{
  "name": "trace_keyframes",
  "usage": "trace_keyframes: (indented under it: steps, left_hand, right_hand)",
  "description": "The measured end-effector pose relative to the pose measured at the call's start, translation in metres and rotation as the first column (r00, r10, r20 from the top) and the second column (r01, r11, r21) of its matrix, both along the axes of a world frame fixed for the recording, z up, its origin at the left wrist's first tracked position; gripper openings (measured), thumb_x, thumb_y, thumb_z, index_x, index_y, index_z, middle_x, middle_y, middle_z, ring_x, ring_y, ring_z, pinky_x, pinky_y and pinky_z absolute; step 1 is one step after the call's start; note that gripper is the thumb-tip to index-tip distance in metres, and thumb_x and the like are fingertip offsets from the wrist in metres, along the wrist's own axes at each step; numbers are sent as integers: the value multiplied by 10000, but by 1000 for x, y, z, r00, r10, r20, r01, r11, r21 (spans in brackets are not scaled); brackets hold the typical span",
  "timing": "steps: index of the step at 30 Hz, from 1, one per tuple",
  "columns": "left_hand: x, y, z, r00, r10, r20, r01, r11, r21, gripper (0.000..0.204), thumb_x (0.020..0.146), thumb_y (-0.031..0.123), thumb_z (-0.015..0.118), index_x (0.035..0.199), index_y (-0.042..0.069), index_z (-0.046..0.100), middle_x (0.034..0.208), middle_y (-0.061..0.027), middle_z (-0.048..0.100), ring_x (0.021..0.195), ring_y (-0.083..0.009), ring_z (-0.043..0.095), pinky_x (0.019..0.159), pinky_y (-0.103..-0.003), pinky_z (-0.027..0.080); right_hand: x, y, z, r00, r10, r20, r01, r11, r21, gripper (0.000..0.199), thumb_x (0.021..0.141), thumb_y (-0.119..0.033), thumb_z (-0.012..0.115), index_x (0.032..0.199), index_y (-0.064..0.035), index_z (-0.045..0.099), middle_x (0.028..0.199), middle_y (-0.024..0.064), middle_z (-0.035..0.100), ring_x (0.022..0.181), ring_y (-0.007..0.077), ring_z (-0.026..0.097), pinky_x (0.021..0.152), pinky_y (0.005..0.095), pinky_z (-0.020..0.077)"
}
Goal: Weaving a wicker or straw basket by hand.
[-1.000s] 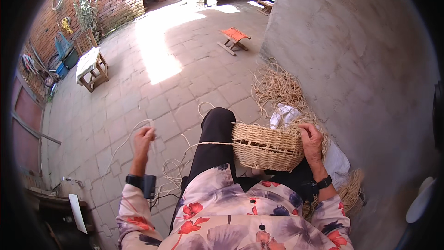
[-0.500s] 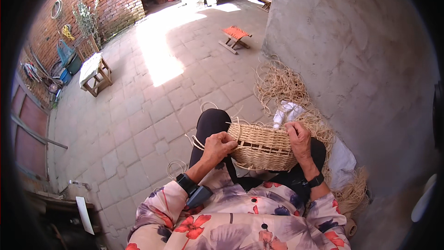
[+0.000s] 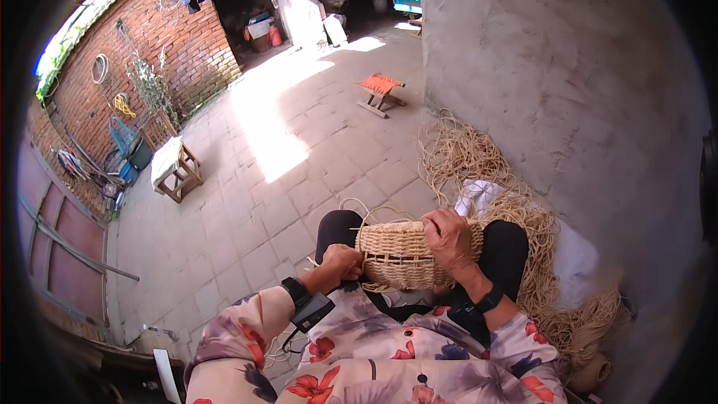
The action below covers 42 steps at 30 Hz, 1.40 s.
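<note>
A woven straw basket (image 3: 400, 256) rests on my lap, tipped on its side. My right hand (image 3: 449, 238) lies over its top right edge and grips the weave. My left hand (image 3: 342, 260) presses against the basket's left side, fingers closed on a thin straw strand. Loose strands loop up from the basket's upper left rim. Both forearms come from floral sleeves, each wrist wearing a dark band.
A heap of loose straw (image 3: 479, 161) lies along the grey wall (image 3: 546, 67) to my right, with a white cloth (image 3: 479, 196) on it. A small orange folding stool (image 3: 380, 90) and a wooden stool (image 3: 176, 172) stand on the paved yard. A brick wall (image 3: 149, 37) is at the far left.
My left hand, earlier stretched out to the left pulling a long strand, has come back to the basket's side. The basket has tipped over and my right hand has shifted onto its top.
</note>
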<state>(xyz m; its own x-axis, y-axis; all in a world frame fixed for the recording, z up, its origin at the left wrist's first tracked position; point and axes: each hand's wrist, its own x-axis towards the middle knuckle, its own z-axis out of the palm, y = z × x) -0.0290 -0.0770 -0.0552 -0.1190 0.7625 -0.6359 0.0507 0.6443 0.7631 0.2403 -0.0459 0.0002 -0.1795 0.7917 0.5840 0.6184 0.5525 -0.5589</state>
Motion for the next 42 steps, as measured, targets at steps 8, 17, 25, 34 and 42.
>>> trace_keyframes:
  steps: [8, 17, 25, 34, 42]
  left_hand:
    - [28, -2, 15, 882, -124, -455, 156, 987, 34, 211, 804, 138, 573, 745, -3, 719, 679, -125, 699, 592, -236, 700, 562, -339, 571]
    - [49, -15, 49, 680, -140, -720, 442, 862, 249, 255, 726, 254, 611, 661, 16, 676, 615, -162, 648, 610, -333, 671, 613, -422, 524]
    - [58, -17, 24, 638, -19, -770, 376, 880, 290, 270, 798, 297, 608, 907, 67, 700, 820, -221, 703, 793, -394, 693, 716, -464, 539]
    - [51, -25, -4, 701, 102, -706, 367, 797, 480, 283, 890, 316, 563, 842, 47, 636, 838, -222, 679, 815, -424, 664, 697, -509, 516]
    - [53, -37, 27, 731, 51, -680, 319, 856, 407, 340, 819, 409, 623, 927, 105, 728, 820, -190, 708, 784, -357, 699, 681, -449, 535]
  right_hand:
    - [-2, -12, 2, 998, -8, 57, 4, 998, 57, 60, 847, -137, 615, 860, -80, 630, 834, 82, 630, 837, 290, 596, 756, 430, 426]
    - [40, -42, 9, 997, -24, -70, 26, 999, 36, 61, 802, -101, 653, 858, -77, 645, 826, 85, 633, 815, 286, 606, 758, 414, 435]
    - [-31, -18, 39, 950, 255, 181, -286, 943, 170, 135, 790, -110, 649, 918, -78, 678, 892, 90, 616, 880, 286, 585, 792, 413, 424]
    - [-61, -23, 18, 762, 443, 473, -529, 846, 61, 246, 738, -159, 663, 975, -100, 689, 913, 71, 608, 973, 255, 574, 878, 459, 377]
    - [-61, -37, 37, 754, 256, 606, -394, 913, 104, 207, 714, -196, 700, 886, -84, 676, 951, 88, 626, 992, 251, 571, 880, 460, 356]
